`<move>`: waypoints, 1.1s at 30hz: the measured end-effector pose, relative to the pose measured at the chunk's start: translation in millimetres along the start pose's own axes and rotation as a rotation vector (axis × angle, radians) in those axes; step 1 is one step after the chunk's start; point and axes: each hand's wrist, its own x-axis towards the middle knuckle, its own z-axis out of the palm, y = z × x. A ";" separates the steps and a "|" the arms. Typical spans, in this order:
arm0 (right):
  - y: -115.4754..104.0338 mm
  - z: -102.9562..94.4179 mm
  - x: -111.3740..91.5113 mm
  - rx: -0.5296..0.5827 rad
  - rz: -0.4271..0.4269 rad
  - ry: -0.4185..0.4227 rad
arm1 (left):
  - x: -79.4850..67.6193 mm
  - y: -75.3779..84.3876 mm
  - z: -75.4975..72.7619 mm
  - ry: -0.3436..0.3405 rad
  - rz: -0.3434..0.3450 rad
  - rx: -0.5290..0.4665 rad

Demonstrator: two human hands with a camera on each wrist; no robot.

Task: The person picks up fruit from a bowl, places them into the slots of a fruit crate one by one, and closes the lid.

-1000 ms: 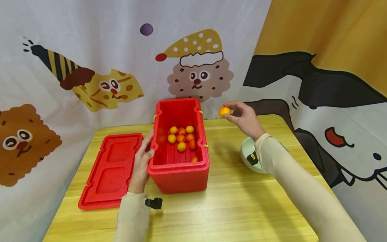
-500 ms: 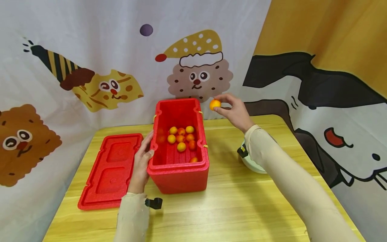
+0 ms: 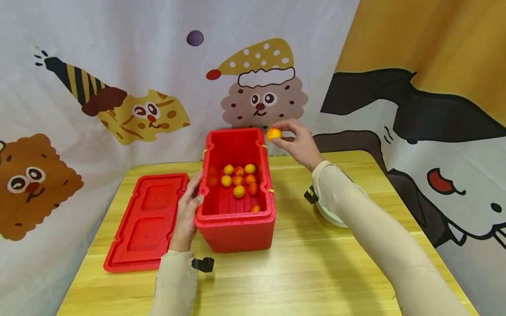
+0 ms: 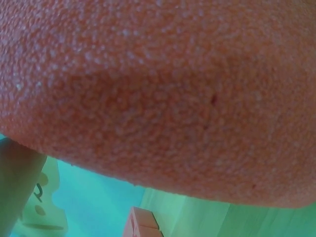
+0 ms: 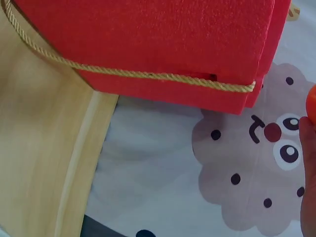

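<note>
A red foam box (image 3: 236, 235) with rope handles stands uncovered on the table, with several small round yellow and orange-red fruits (image 3: 239, 180) on its floor. Along its left outer wall rests my left hand (image 3: 187, 215), fingers extended and thumb at the rim; in the left wrist view the box wall (image 4: 158, 108) fills most of the picture. Just beyond the right rim, near the far corner, my right hand (image 3: 301, 143) pinches a small round orange-yellow fruit (image 3: 273, 134) between thumb and fingers. In the right wrist view only an edge of this fruit (image 5: 311, 103) shows.
The red lid (image 3: 146, 221) lies flat left of the box. A pale green bowl (image 3: 332, 217) stands on the right, partly hidden under my right forearm; its contents are out of sight. A printed curtain (image 3: 158, 52) hangs right behind the wooden table (image 3: 253, 281).
My right hand has carried the fruit leftward and slightly up, from right of the box to beside its rim. The left hand keeps its place on the box.
</note>
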 end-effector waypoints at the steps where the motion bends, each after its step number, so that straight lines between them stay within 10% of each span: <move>1: 0.2 1.9 1.7 -0.005 -0.003 -0.005 | 0.2 0.2 0.0 -0.001 0.002 -0.001; 8: 28.4 20.8 24.4 0.025 -0.042 -0.030 | 1.2 0.9 1.0 -0.003 0.006 -0.012; 33: 23.4 69.3 43.1 -0.166 -0.033 -0.175 | 1.3 0.4 1.4 0.026 -0.036 0.018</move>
